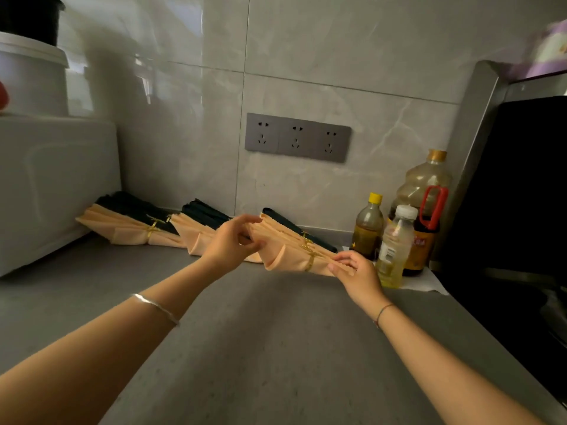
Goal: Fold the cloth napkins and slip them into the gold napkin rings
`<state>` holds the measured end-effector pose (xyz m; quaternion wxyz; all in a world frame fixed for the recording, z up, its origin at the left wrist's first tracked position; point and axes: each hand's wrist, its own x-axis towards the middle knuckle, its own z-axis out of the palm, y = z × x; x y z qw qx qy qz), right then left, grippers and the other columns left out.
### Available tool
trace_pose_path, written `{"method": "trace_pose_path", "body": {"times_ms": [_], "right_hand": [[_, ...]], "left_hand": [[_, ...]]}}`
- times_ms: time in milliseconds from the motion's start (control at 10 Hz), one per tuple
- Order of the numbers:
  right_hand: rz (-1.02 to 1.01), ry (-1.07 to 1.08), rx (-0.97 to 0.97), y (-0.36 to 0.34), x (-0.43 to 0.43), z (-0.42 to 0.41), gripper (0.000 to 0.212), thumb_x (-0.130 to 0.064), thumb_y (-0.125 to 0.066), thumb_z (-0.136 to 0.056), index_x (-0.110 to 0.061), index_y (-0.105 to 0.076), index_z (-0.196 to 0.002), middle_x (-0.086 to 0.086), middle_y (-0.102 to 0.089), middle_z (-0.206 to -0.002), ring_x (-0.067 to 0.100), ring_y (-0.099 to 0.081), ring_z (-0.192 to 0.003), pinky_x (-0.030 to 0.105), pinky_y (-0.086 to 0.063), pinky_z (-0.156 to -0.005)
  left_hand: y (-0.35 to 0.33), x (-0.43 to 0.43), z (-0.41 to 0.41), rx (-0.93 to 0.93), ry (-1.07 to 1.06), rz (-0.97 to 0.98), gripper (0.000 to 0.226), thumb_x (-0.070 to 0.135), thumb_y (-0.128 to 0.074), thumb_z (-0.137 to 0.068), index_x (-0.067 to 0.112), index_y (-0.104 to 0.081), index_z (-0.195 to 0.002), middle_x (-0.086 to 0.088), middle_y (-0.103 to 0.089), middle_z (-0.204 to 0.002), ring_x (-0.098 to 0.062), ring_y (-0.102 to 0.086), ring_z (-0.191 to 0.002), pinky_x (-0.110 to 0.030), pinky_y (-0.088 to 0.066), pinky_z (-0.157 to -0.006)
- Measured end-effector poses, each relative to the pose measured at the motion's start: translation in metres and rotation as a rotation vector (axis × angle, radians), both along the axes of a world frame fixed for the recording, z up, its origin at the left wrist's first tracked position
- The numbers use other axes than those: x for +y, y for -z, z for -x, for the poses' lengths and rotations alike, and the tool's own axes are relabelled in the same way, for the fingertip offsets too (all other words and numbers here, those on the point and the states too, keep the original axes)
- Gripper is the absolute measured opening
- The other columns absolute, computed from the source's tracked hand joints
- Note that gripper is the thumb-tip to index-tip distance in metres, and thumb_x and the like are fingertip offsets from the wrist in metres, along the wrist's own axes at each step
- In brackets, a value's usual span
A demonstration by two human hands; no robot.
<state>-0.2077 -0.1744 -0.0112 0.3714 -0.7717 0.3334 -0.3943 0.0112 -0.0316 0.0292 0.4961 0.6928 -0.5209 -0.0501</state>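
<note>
A peach pleated napkin (pixel 285 250) with a gold ring (pixel 310 261) round it is held just above the grey counter (pixel 264 332), near the wall. My left hand (pixel 233 243) pinches its fanned left end. My right hand (pixel 352 271) pinches its narrow right end past the ring. Behind it leans a dark napkin (pixel 294 225) in a gold ring (pixel 305 236). Two more pairs of peach and dark napkins in gold rings lean on the wall: one at the far left (pixel 129 225), one in the middle (pixel 199 228), partly hidden by my left hand.
Three oil and sauce bottles (pixel 395 243) stand on a white sheet just right of my right hand. A white appliance (pixel 52 185) fills the left side, a black stove with steel edge (pixel 506 210) the right. A triple wall socket (pixel 297 137) sits above the napkins.
</note>
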Motion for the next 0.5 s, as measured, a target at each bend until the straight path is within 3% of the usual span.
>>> {"method": "trace_pose_path", "body": {"times_ms": [100, 300, 500], "right_hand": [[0.042, 0.029, 0.089, 0.011, -0.03, -0.024, 0.009, -0.018, -0.067, -0.086, -0.022, -0.061, -0.091, -0.002, -0.063, -0.095, 0.015, -0.059, -0.091, 0.024, -0.048, -0.075], [0.041, 0.053, 0.227, 0.033, -0.051, -0.043, 0.005, -0.021, -0.062, -0.089, -0.023, -0.059, -0.093, -0.003, -0.059, -0.098, 0.015, -0.056, -0.096, 0.026, -0.046, -0.081], [0.077, 0.084, 0.243, 0.029, -0.049, -0.041, 0.018, -0.021, -0.065, -0.087, -0.026, -0.057, -0.102, -0.003, -0.059, -0.112, 0.016, -0.054, -0.105, 0.029, -0.047, -0.086]], "left_hand": [[0.016, -0.029, -0.017, 0.104, -0.021, 0.023, 0.046, 0.011, -0.071, -0.083, 0.017, -0.054, -0.124, -0.003, -0.063, -0.101, -0.014, -0.063, -0.089, -0.024, -0.056, -0.075], [0.046, -0.053, -0.034, 0.139, -0.069, -0.005, 0.057, 0.015, -0.072, -0.082, 0.018, -0.047, -0.133, 0.01, -0.052, -0.094, -0.011, -0.058, -0.085, -0.02, -0.052, -0.069], [0.038, -0.044, -0.03, 0.163, -0.096, -0.054, 0.07, 0.012, -0.073, -0.081, 0.017, -0.036, -0.14, -0.006, -0.056, -0.124, -0.005, -0.058, -0.075, -0.013, -0.047, -0.055]]}}
